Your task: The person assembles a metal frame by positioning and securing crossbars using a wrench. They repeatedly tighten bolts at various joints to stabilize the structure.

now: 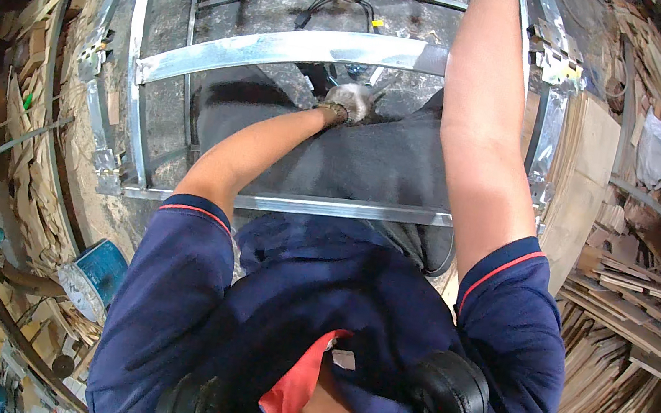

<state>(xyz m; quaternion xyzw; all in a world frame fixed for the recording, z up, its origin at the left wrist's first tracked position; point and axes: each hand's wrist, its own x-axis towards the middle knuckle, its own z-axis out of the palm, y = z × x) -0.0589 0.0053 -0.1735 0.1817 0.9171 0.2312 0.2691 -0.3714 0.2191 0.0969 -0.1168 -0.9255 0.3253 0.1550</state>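
Note:
A frame of silvery square metal tubes [301, 54] surrounds my lap and legs. My left forearm reaches over its near bar [288, 204] and in between the tubes. On my left hand [349, 103] is a pale, dirty work glove; it looks closed and rounded, with the fingers turned away from view. Just beyond the glove sit dark and bluish parts, too small to make out, and I cannot tell what is gripped. My right arm [489, 102] stretches far forward along the frame's right side, and the hand lies past the upper edge.
A black cable [337, 6] with a yellow tag lies on the grey floor inside the frame. Metal brackets [556, 59] sit at the frame's right side. Stacked wooden boards [616, 399] fill the right; wood scraps [36, 199] and a blue bucket-like container [100, 271] lie left.

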